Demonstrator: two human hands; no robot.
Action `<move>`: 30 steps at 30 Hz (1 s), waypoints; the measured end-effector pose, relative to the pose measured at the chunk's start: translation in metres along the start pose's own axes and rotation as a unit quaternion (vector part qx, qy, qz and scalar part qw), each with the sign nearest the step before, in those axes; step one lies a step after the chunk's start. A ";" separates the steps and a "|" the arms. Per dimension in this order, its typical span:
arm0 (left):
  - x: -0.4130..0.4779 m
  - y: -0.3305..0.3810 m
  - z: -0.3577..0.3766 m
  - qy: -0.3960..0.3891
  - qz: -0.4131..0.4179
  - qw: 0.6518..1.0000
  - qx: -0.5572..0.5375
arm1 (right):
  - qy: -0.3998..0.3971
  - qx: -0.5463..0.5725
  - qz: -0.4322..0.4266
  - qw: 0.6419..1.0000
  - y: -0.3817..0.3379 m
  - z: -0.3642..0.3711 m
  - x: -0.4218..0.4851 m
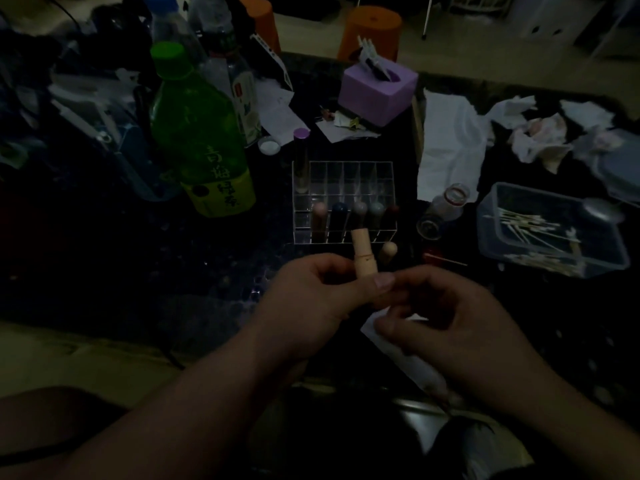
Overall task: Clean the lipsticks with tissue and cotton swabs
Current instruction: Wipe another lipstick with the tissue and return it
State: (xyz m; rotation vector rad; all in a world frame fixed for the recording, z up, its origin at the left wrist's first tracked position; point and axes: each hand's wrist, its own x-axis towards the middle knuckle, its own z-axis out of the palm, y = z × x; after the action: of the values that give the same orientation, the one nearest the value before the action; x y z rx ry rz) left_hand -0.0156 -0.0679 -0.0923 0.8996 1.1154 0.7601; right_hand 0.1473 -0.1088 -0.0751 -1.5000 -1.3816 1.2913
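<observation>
Over the feed I see a dark table (pixel 138 271) filling most of the view, with both bare forearms reaching in from the near edge to meet at its near middle. The left hand (pixel 311 296) comes in palm inward, fingers curled round the lower half of a peach lipstick (pixel 363 258), thumb laid across its front. The tube stands nearly upright, its bullet poking out above the fist. The right hand (pixel 457 327) sits just right of it, knuckles up, fingers curled in, forefinger tip meeting the left thumb at the tube's base. Its thumb presses on the upper end of a white tissue (pixel 398 351), which trails back under the wrist; in this dim light the pinch looks closed on it.

A big green bottle (pixel 201 140) stands far left. At the right sits a clear tub (pixel 485 223) of cotton swabs (pixel 526 226), with crumpled tissues (pixel 540 140) beyond it. Just beyond the hands is a clear organizer (pixel 346 178), with five lipsticks (pixel 360 213) in its near row. A purple tissue box (pixel 377 91) sits farther back. A peach cap (pixel 388 252) rests just right of the held tube.
</observation>
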 end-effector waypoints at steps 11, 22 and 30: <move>0.000 0.005 0.010 -0.058 0.007 0.998 -0.009 | 0.182 0.011 -0.030 0.983 0.008 0.010 -0.004; 0.003 0.014 0.008 0.025 0.084 0.996 -0.024 | 0.170 -0.061 -0.076 0.981 0.021 0.007 0.001; -0.001 0.015 0.009 0.003 0.145 0.988 -0.049 | -0.008 0.414 0.156 0.897 0.011 0.015 0.004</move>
State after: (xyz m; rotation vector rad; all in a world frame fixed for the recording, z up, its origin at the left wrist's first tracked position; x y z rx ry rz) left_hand -0.0083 -0.0642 -0.0773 0.9887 0.9545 1.0474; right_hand 0.1351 -0.1088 -0.0897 -1.1069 -0.4520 1.7834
